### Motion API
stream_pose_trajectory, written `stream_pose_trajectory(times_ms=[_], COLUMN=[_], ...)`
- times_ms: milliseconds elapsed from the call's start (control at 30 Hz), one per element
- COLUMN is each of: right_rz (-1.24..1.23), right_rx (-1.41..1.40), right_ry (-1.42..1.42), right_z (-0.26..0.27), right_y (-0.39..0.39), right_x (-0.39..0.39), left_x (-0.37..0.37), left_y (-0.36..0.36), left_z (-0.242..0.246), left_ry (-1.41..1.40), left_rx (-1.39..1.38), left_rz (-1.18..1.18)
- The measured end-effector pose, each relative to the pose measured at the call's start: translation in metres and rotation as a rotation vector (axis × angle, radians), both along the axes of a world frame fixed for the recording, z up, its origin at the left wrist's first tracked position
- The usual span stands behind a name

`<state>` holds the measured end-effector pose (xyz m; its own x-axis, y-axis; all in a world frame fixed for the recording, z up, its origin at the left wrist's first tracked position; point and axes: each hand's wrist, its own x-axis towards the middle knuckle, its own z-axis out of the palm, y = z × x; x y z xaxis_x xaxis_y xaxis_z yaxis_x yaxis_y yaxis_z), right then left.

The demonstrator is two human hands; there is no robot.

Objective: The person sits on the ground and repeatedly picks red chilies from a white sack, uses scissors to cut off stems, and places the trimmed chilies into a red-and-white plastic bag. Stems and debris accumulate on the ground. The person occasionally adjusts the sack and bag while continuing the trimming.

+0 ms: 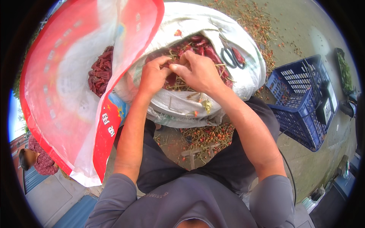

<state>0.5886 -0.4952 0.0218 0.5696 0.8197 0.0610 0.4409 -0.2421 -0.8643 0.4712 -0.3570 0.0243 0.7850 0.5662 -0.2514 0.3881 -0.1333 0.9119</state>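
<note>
Over an open white woven sack full of dried red chilies and stems, my left hand and my right hand meet fingertip to fingertip. Both hands pinch what appears to be a dried chili by its stem end, largely hidden by the fingers. Scissors with dark handles lie on the sack's rim to the right, beside a single chili. On the left stands an open red and white plastic sack with dark red chilies inside.
A blue plastic crate stands at the right, with a black cable running down from it. Stem scraps litter the ground between my legs and beyond the white sack. Another person is at the far left.
</note>
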Motion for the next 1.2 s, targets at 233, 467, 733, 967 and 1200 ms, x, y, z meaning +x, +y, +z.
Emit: stream_pose_trajectory(times_ms=[233, 467, 733, 967, 1200], right_rz=[0.107, -0.021, -0.342, -0.413, -0.325], right_rx=[-0.097, 0.11, 0.684, 0.422, 0.365], right_ry=[-0.124, 0.314, 1.207, 0.987, 0.874], right_z=[-0.005, 0.0, 0.006, 0.01, 0.018], right_y=[-0.002, -0.001, 0.001, -0.008, -0.012], right_x=[0.014, 0.012, 0.051, 0.053, 0.051], left_x=[-0.004, -0.006, -0.006, -0.014, -0.015], left_y=[-0.01, -0.015, 0.016, 0.064, 0.076], left_z=[-0.011, -0.011, -0.015, -0.02, -0.062], left_ry=[-0.099, -0.211, -0.464, 0.238, 0.618], left_rx=[0.442, 0.063, -0.461, 0.531, 1.213], left_rz=[-0.252, -0.134, 0.138, 0.046, -0.161])
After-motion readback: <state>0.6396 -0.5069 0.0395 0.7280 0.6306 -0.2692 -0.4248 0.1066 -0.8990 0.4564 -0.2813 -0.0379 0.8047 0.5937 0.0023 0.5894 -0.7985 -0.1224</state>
